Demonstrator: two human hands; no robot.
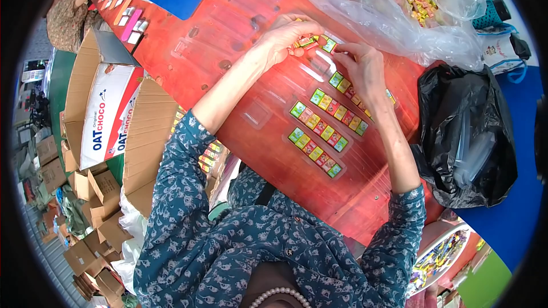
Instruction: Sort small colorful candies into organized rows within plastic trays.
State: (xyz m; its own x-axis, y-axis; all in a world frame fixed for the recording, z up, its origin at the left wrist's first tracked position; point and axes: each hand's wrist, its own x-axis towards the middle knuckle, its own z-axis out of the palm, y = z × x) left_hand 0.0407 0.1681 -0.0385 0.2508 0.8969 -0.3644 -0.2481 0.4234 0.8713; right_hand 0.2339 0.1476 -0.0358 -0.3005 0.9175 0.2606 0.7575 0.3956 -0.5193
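Note:
My left hand (294, 35) is closed round a handful of small wrapped candies (308, 41), red, yellow and green, above the far part of the red table. Close by on the right, my right hand (365, 71) has its fingers drawn together beside a green candy (329, 44) at the far end of a clear plastic tray (322, 65). Whatever those fingers hold, if anything, is too small to make out. Nearer to me lie several trays with rows of candies (314, 151); my right hand and forearm partly cover some of them.
A clear bag (394, 28) of loose candies lies at the far right. Below it is a black plastic bag (468, 137) with clear trays inside. An open carton (108, 111) stands on the left, and a white tub (442, 254) of wrapped pieces at lower right.

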